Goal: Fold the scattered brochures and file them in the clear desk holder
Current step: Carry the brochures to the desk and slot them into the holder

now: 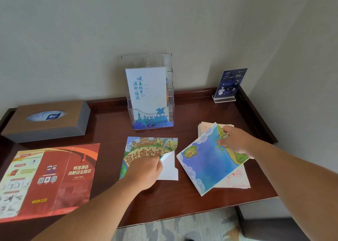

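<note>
Brochures lie spread over a dark wooden worktop [192,112] set against a pale wall. At the back stands the clear desk holder [165,101], with 1 white brochure [146,90] printed in green characters upright in its front pocket. Just in front of it lies the cartoon-city brochure [144,149]; the left hand [144,173] presses on it, fingers curled round its right edge, peeling that corner up to show the white underside. To the right, the right hand [235,140] pinches the far corner of the blue map brochure [206,160], which is lifted and tilted over a pale pink-lettered sheet [236,178]. At the left edge, a red fire-safety leaflet [49,180] lies unfolded flat. Behind it sits a brown tissue box [47,119]. A small blue sign [230,83] in an acrylic stand occupies the back right corner.
</note>
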A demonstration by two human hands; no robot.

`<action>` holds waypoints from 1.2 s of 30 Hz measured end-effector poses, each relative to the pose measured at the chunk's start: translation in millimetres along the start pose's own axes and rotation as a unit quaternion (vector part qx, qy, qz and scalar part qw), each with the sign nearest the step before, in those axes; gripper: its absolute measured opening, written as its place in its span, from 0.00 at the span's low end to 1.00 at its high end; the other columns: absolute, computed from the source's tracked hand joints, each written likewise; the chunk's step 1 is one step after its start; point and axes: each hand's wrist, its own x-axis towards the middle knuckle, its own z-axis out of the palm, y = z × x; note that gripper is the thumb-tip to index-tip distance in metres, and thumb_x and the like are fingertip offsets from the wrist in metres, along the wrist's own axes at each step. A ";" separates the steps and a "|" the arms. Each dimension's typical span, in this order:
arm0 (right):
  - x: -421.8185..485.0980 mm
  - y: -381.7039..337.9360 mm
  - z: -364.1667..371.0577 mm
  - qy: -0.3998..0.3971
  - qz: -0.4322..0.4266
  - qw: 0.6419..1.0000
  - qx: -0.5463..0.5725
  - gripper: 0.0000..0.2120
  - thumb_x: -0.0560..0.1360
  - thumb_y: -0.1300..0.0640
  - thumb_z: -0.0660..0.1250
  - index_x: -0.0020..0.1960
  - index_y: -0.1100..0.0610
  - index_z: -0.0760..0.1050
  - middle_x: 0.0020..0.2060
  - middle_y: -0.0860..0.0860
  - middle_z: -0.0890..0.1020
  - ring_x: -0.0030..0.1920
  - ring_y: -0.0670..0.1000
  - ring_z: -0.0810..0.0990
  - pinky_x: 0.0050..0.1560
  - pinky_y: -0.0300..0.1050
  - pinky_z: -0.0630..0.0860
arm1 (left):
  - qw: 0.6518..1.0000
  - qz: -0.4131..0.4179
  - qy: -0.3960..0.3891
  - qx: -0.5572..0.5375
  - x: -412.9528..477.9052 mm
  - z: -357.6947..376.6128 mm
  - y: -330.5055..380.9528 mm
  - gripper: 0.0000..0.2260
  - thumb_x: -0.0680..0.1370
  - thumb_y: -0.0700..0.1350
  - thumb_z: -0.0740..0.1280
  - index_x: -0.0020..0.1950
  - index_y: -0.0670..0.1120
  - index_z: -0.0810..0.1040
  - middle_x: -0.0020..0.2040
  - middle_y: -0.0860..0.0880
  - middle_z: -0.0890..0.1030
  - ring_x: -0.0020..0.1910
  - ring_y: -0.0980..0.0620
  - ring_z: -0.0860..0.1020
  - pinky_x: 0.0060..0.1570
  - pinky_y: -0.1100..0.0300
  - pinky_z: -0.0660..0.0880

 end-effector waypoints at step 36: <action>-7.0 -59.7 113.3 -0.014 0.079 0.938 0.338 0.08 0.77 0.63 0.58 0.50 0.57 0.75 0.52 0.62 0.81 0.52 0.64 0.82 0.55 0.66 0.78 | 0.989 0.112 0.100 -0.014 -22.8 -14.6 27.0 0.20 0.80 0.56 0.48 0.63 0.52 0.73 0.50 0.52 0.79 0.48 0.50 0.77 0.39 0.57 0.71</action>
